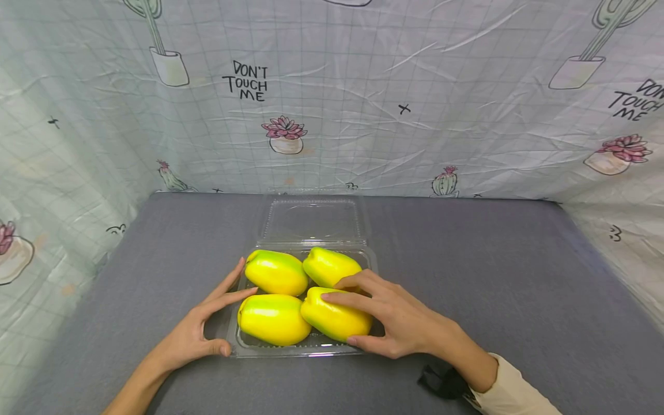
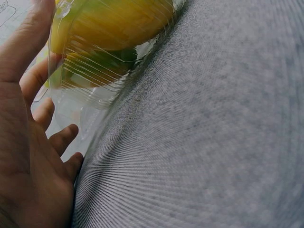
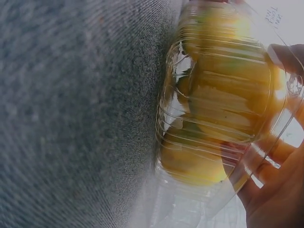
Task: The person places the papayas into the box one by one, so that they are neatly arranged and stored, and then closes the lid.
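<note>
Right hand grips one of four fruits already in the box, left hand spread beside it, lid behind it not yet closed.

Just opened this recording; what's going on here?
A person's right hand grips the near-right fruit, one of four yellow-green fruits in a clear plastic container. The left hand, fingers spread, is at the container's left edge. The lid is open on the far side.
</note>
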The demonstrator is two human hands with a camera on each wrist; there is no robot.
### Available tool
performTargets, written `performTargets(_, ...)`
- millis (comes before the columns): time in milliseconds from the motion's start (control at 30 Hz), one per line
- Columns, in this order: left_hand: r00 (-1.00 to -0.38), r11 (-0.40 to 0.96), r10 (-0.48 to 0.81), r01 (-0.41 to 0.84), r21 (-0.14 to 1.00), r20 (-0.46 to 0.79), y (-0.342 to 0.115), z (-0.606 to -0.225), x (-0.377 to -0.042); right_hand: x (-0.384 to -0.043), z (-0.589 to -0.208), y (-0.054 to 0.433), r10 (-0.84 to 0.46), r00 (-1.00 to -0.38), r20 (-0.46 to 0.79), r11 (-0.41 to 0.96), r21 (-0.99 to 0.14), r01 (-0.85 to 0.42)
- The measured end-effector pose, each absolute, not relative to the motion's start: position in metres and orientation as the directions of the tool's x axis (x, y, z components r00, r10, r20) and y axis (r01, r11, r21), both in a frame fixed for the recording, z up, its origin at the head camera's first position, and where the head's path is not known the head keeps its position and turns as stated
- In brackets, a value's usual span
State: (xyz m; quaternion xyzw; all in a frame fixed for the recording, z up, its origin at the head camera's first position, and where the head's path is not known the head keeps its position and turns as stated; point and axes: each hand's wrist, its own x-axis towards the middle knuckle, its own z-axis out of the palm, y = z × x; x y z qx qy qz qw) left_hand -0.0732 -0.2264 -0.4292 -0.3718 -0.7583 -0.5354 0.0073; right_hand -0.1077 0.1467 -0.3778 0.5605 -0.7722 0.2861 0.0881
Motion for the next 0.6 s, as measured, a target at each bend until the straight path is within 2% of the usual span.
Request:
performTargets(300,-0.720,0.142,0.559,0.573,0.807,0.412,-0.2264,-0.4290,-0.0735,-0.1066,-0.3780,0.1462,-0.824,-0.374,0.426,0.224,-0.361,-0.905)
performTargets(600,-0.718,0.145,0.556,0.580,0.802,0.419,-0.2264,-0.4293,-0.0731,-0.1068,-0.3773,0.1456,-0.805,-0.358,0.473,0.202,-0.349,-0.915)
